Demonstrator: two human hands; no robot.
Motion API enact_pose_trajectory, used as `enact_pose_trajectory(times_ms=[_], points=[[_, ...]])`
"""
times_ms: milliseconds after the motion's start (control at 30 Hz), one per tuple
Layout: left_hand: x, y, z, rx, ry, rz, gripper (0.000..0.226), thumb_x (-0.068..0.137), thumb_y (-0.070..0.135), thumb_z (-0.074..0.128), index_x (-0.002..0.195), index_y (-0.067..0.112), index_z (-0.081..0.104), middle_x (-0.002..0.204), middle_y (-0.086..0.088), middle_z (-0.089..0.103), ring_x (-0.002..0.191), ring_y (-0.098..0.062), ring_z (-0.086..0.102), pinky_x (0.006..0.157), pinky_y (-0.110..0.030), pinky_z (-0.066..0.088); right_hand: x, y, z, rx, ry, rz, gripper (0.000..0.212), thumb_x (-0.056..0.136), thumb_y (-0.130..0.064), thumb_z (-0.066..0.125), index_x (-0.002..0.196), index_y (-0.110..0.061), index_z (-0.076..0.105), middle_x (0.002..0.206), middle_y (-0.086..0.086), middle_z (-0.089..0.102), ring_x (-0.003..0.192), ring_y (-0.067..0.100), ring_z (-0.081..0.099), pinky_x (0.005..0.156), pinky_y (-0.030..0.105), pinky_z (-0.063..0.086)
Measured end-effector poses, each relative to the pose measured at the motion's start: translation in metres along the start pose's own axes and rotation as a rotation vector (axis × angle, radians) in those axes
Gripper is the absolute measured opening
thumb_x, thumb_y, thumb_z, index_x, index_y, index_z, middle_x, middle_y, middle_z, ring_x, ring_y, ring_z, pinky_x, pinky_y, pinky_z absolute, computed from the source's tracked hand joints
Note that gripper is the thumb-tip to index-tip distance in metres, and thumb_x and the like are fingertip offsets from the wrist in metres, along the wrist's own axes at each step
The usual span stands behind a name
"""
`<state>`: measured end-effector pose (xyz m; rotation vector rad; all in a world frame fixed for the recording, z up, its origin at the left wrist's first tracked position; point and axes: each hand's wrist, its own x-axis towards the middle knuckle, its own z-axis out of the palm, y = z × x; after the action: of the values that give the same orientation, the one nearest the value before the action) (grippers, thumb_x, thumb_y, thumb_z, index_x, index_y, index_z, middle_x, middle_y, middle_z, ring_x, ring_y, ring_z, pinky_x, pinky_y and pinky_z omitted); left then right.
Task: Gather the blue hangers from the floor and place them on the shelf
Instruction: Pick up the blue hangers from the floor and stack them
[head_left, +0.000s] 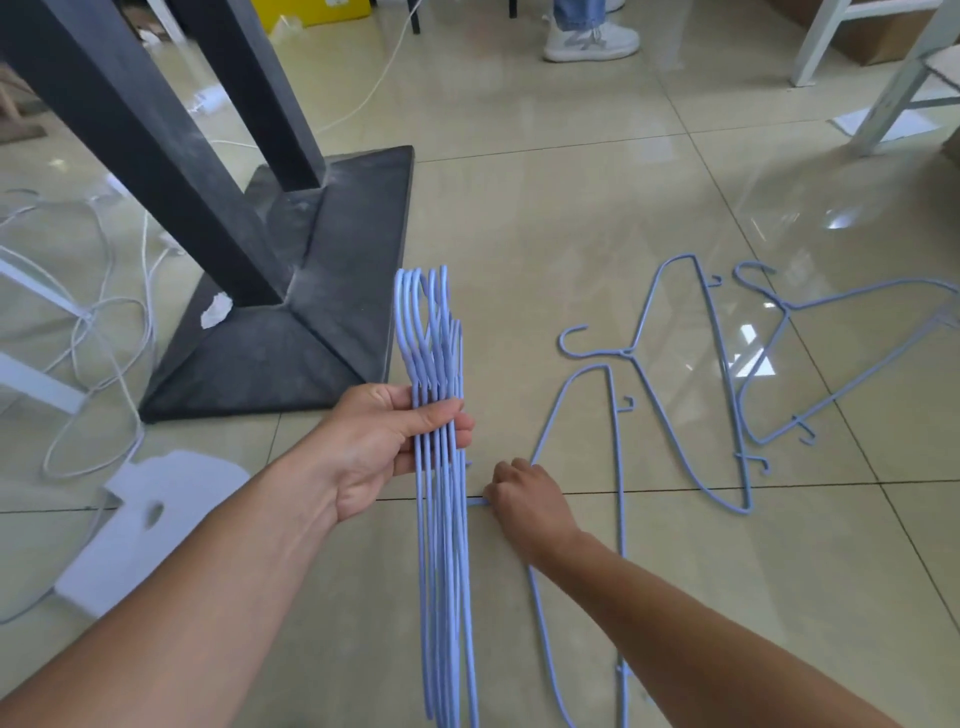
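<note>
My left hand (387, 449) is shut on a bundle of several blue hangers (441, 571), held upright with the hooks at the top. My right hand (524, 501) rests low on the tiled floor, its fingers closed on the neck of another blue hanger (615, 467) that lies flat beneath my forearm. Two more blue hangers lie on the floor to the right: one in the middle (719, 364) and one further right (841, 353), overlapping each other. No shelf is clearly in view.
A black table leg with a wide square base (332, 270) stands just left of the bundle. White cables (104, 332) and a white flat piece (140, 525) lie at the left. A person's white shoe (592, 41) and white furniture legs (893, 93) are further back.
</note>
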<state>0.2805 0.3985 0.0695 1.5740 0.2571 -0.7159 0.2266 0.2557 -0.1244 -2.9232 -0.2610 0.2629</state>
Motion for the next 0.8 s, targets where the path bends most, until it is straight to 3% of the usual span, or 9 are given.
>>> enact_pose_trajectory(times_ms=[67,200,300,467,600,700,800], points=[[0.0,0.0,-0.001,0.005,0.011,0.001,0.015,0.082,0.008,0.068,0.094,0.001,0.071,0.085,-0.014,0.077,0.073,-0.02,0.075,0.066,-0.027,0.061,-0.003,-0.003,-0.006,-0.027,0.018,-0.001,0.028,0.041,-0.001,0.079,0.052,-0.017,0.059,0.056,0.002,0.055,0.054,0.027,0.056,0.05,0.029,0.026],[0.001,0.005,0.0,0.017,0.003,0.003,0.016,0.082,0.009,0.069,0.095,0.001,0.071,0.086,-0.014,0.077,0.074,-0.021,0.075,0.067,-0.028,0.061,-0.024,0.001,-0.019,0.012,0.021,-0.004,0.026,0.062,0.008,0.065,0.079,-0.011,0.059,0.073,0.009,0.062,0.072,0.031,0.059,0.054,0.035,0.035],[0.001,0.015,-0.001,0.015,0.005,0.017,0.013,0.083,0.008,0.067,0.093,0.001,0.071,0.082,-0.012,0.077,0.07,-0.018,0.075,0.066,-0.027,0.061,-0.055,0.015,-0.022,0.045,0.061,-0.067,0.03,0.066,0.001,0.071,0.082,-0.018,0.054,0.072,0.0,0.059,0.069,0.023,0.054,0.051,0.032,0.035],[0.005,0.042,0.001,0.047,0.001,0.073,0.01,0.086,0.007,0.063,0.092,0.002,0.069,0.075,-0.007,0.076,0.064,-0.014,0.073,0.069,-0.028,0.058,-0.108,0.046,-0.056,0.174,0.169,-0.127,0.005,0.095,-0.017,0.054,0.092,-0.021,0.054,0.085,-0.005,0.061,0.082,0.019,0.052,0.067,0.032,0.048],[0.004,0.044,0.016,0.08,-0.027,0.077,0.012,0.085,0.008,0.066,0.093,0.001,0.07,0.078,-0.01,0.075,0.066,-0.015,0.073,0.062,-0.027,0.061,-0.129,0.056,-0.107,0.43,0.402,0.022,0.007,0.098,-0.02,0.053,0.092,-0.02,0.058,0.08,-0.015,0.052,0.076,0.01,0.048,0.067,0.024,0.04],[0.004,0.034,0.036,0.105,-0.05,0.075,0.013,0.083,0.008,0.069,0.093,0.0,0.071,0.08,-0.012,0.075,0.067,-0.017,0.074,0.058,-0.025,0.059,-0.118,0.052,-0.148,0.665,0.626,0.147,0.006,0.095,-0.016,0.063,0.09,-0.018,0.062,0.08,-0.009,0.064,0.074,0.013,0.06,0.067,0.025,0.046],[0.001,0.024,0.059,0.13,-0.087,0.069,0.013,0.083,0.008,0.07,0.093,0.0,0.071,0.085,-0.016,0.076,0.075,-0.022,0.075,0.064,-0.028,0.06,-0.099,0.043,-0.182,0.925,0.681,0.22,0.003,0.094,-0.018,0.065,0.091,-0.016,0.064,0.085,-0.004,0.072,0.078,0.011,0.067,0.07,0.027,0.053]])
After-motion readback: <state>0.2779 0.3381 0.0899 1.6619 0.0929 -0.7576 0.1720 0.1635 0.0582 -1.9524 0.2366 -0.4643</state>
